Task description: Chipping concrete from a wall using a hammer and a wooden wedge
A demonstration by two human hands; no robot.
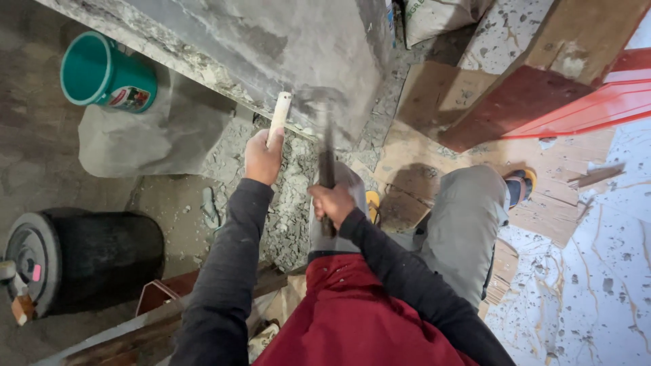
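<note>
Rubble-strewn concrete floor at the foot of a rough grey wall; chiselling under way.

Left hand is closed around a pale chisel, its tip set against the wall base. Right hand grips the dark handle of a hammer, head blurred beside the chisel's upper end. Good practice, in my judgement: hold the chisel steady, strike squarely, keep knuckles clear. Crumbled grey debris is coarse and chalky. Teal plastic bucket lies well to the left; black drum stands nearer.
</note>
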